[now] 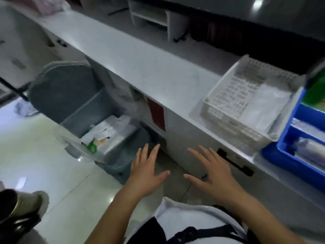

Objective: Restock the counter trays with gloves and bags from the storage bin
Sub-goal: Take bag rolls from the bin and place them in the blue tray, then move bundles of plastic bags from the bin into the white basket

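Note:
A grey storage bin (pixel 73 95) with a divider stands on the floor under the white counter (pixel 140 67). Its near half holds white packets and clear plastic bags (pixel 109 132). A white slotted tray (pixel 228 95) sits on the counter at the right with a clear plastic bag (pixel 263 106) in its right side. Beside it a blue tray (pixel 288 138) holds more clear packets. My left hand (pixel 146 171) hovers with spread fingers just right of the bin. My right hand (pixel 212 171) hovers in front of the cabinet, fingers straight. Both hold nothing.
A white cabinet front with a black handle (pixel 235 162) lies below the counter's edge. White shelving (pixel 153 14) stands at the back of the counter. A shoe (pixel 22 206) is on the tiled floor at bottom left. A crumpled bag (pixel 24 108) lies on the floor.

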{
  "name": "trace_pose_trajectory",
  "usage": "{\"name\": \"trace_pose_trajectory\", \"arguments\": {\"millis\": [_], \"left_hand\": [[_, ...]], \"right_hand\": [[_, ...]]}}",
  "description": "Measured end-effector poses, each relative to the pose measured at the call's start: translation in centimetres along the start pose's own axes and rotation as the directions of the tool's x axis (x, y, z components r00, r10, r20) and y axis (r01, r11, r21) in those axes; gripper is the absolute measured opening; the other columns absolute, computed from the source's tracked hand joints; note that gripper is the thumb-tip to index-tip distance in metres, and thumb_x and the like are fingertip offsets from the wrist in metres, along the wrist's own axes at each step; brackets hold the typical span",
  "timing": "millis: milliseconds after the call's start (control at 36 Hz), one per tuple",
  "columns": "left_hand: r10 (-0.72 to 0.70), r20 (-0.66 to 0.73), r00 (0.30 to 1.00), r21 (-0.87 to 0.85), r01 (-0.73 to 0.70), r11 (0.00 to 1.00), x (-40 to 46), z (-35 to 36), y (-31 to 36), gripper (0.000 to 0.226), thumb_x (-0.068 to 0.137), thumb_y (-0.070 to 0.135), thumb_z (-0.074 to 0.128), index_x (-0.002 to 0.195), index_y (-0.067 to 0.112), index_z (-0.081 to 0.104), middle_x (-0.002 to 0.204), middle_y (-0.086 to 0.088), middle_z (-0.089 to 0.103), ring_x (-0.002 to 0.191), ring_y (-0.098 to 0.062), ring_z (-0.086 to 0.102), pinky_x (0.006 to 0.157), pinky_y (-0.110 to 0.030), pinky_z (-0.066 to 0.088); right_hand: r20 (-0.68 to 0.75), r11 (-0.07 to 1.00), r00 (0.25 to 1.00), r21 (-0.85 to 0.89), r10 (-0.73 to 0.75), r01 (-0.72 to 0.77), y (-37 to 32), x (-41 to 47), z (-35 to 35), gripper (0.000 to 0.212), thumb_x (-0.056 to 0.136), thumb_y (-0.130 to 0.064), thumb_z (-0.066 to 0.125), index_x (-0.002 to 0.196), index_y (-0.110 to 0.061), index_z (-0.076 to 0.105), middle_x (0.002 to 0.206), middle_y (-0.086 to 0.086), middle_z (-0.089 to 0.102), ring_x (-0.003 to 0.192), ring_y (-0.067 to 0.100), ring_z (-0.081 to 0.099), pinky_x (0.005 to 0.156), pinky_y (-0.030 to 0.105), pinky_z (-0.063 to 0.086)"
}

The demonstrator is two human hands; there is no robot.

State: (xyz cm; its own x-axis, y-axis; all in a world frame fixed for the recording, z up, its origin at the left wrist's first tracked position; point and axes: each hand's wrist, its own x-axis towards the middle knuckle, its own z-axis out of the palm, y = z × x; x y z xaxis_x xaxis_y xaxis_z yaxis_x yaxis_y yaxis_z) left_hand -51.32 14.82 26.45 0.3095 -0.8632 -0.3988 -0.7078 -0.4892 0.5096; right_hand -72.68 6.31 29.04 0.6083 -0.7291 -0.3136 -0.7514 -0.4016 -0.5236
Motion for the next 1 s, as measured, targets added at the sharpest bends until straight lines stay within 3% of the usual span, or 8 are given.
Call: {"name": "trace_pose_trajectory", "arguments": {"millis": [194, 444, 611, 833, 1000], "left_hand": [[-0.162, -0.089, 0.983, -0.123, 0.151, 0.981, -1.2, -2.4, -7.4, 0.093, 0.085, 0.063, 0.058, 0.154, 0.042, -0.001, 0.165, 0.002, -0.01, 0.152, -0.023, -0.008, 0.122, -0.049, 0.01], [-0.307, -0.021, 0.952, -0.238, 0.293, 0.926, 0.2, -3.3, -12.9, 0.093, 0.086, 0.062, 0.058, 0.155, 0.041, 0.0, 0.166, 0.002, -0.01, 0.152, -0.019, -0.008, 0.122, -0.044, 0.011], [-0.467, -0.003, 0.884, -0.3, 0.445, 0.844, 3.6, -7.8, -17.7, 0.09, 0.087, 0.057, 0.061, 0.154, 0.043, 0.002, 0.166, 0.001, -0.005, 0.152, -0.02, -0.002, 0.121, -0.039, 0.011], [-0.541, 0.053, 0.839, -0.255, 0.535, 0.805, 11.5, -15.2, -22.8, 0.086, 0.088, 0.054, 0.062, 0.155, 0.037, 0.012, 0.166, 0.0, 0.004, 0.151, -0.019, 0.007, 0.12, -0.036, 0.015], [-0.578, 0.09, 0.811, -0.288, 0.577, 0.765, 18.0, -16.5, -27.2, 0.081, 0.089, 0.046, 0.064, 0.155, 0.03, 0.02, 0.162, -0.004, 0.022, 0.148, -0.021, 0.02, 0.117, -0.034, 0.022]], "right_hand": [[0.04, 0.985, 0.989, -0.088, -0.142, 0.145, -7.2, 5.5, 0.8, 0.084, 0.071, -0.088, 0.024, 0.148, -0.054, 0.015, 0.164, -0.012, 0.007, 0.151, 0.013, -0.002, 0.12, 0.048, 0.011], [0.373, 0.957, 0.918, -0.192, -0.135, 0.219, -10.5, 13.9, 4.8, 0.072, 0.085, -0.074, 0.041, 0.149, -0.047, 0.023, 0.162, -0.007, 0.017, 0.15, 0.017, 0.007, 0.119, 0.05, 0.016], [0.468, 0.94, 0.858, -0.146, -0.209, 0.308, -15.7, 25.3, 7.0, 0.073, 0.084, -0.07, 0.048, 0.149, -0.042, 0.03, 0.161, -0.003, 0.023, 0.149, 0.019, 0.017, 0.118, 0.05, 0.022], [0.511, 0.962, 0.836, -0.059, -0.2, 0.266, -20.8, 39.8, 9.5, 0.067, 0.085, -0.06, 0.055, 0.145, -0.033, 0.042, 0.154, -0.003, 0.04, 0.141, 0.022, 0.034, 0.113, 0.046, 0.031], [0.579, 0.963, 0.805, -0.117, -0.131, 0.241, -21.1, 45.8, 12.5, 0.065, 0.089, -0.056, 0.055, 0.146, -0.028, 0.041, 0.154, 0.003, 0.039, 0.141, 0.026, 0.033, 0.113, 0.049, 0.029]]}}
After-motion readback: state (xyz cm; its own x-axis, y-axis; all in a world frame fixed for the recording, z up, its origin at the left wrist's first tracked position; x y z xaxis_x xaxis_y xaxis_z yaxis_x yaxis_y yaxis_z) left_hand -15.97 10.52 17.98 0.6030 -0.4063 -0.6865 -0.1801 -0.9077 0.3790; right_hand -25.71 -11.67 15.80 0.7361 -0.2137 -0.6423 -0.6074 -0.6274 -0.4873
